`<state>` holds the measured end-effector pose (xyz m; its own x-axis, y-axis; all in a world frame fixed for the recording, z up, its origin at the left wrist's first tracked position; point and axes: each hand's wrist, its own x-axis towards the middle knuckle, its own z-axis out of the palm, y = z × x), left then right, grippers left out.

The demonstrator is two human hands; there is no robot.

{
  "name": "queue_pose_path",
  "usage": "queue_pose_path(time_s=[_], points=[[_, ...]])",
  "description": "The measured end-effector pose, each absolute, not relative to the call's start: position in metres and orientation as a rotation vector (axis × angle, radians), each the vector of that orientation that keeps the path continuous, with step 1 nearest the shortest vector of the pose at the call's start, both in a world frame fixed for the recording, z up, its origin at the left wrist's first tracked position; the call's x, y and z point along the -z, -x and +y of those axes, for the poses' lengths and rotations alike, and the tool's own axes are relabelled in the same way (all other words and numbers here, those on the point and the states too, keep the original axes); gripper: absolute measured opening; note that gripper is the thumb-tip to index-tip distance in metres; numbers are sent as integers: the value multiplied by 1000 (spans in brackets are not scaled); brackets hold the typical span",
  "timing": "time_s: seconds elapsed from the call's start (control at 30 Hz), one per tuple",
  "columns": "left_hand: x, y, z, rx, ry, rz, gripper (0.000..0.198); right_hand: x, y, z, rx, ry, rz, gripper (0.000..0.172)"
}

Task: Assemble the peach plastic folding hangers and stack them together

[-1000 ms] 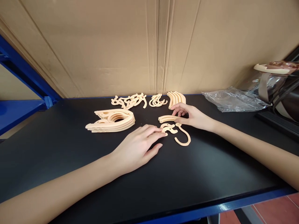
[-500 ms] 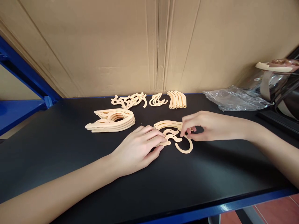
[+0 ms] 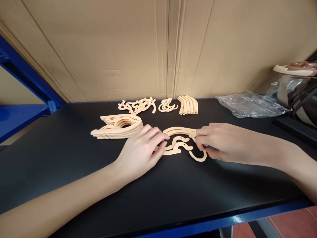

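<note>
Flat cream-coloured hanger parts lie on a black tabletop (image 3: 138, 201). My left hand (image 3: 145, 148) hovers low over the left ends of the parts, its fingers bent and apart from the thumb; contact under the fingertips is hidden. Two wavy arm pieces (image 3: 182, 145) extend right from beneath it. Behind them lies a pair of curved bars (image 3: 179, 130), one beside the other. At their right end, my right hand (image 3: 214, 142) has its fingers closed around the upper part of a curved hook (image 3: 198, 159), which rests on the table; the fingers hide its top.
A stack of assembled hanger-shaped parts (image 3: 116, 134) stands behind my left hand. Farther back are a pile of wavy pieces (image 3: 138, 105), a pile of hooks (image 3: 167, 105) and a row of curved bars (image 3: 188, 105). A clear plastic bag (image 3: 250, 104) lies at right, before a cardboard wall (image 3: 123, 49).
My left hand has shifted left, uncovering more of the wavy pieces. My right hand has lowered and closed in on the hook, which has moved slightly right.
</note>
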<state>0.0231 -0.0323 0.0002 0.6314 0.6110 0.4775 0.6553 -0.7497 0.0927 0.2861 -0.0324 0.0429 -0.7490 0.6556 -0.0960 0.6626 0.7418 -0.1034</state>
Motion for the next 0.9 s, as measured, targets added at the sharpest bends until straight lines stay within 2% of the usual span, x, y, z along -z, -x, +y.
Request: queue_pose_path(time_s=[0.1,0.2,0.53,0.77,0.9], points=[[3,-21,-30,742,2703,-1124,24,-44,-286,-29,264,-1064,2906,16],[5,-20,-28,738,2737,-1153,26,-42,-289,-24,154,-1066,2951,19],[3,-22,-27,739,2643,-1378,15,-43,-291,-28,201,-1027,2928,13],[1,-25,-26,697,2661,-1552,19,-41,-282,-38,-11,-982,2951,19],[1,-25,-27,696,2710,-1622,16,-43,-279,-38,16,-1031,2983,17]])
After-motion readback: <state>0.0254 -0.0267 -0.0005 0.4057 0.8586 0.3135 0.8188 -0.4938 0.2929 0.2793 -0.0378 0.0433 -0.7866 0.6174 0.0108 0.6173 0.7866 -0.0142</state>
